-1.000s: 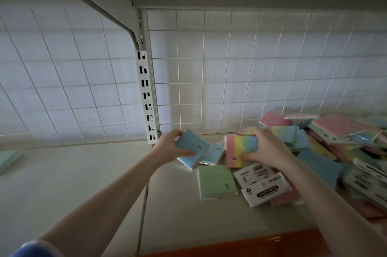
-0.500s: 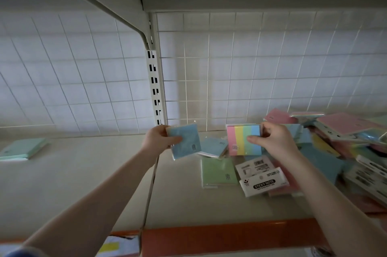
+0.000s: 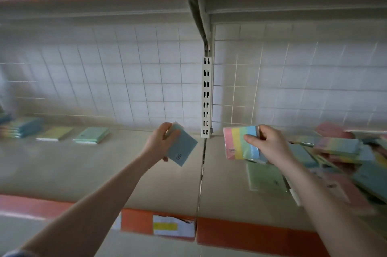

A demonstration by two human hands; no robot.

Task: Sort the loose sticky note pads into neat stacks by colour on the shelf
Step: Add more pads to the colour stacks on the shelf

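A: Head view, go. Left hand?

B: Gripping a blue pad, maybe two, thumb on the near edge, fingers curled over the far edge. Pad sticks out right of the palm, tilted, held above the shelf, not touching it. It sits just left of the seam between shelf sections.

A: Right hand?

B: Pinching a striped pad, bands pink, yellow, green, blue. Thumb on its face, fingers behind the right edge. Pad extends left of the hand, upright-ish, off the shelf, right of the slotted post.

A: The two pads touching?

B: No, apart, post between them farther back.

A: Sorted stuff?

B: Far left on the shelf: green pad, just left of it a yellow-green pad, then a blurry blue stack at the left edge. All well left of the left hand.

A: Loose pile?

B: Heap at right, mixed pink, blue, striped, blurred. Pale green pad lies flat under the right wrist, near side of the striped pad.

A: Background?

B: Wire grid behind, price tag on the orange front edge.
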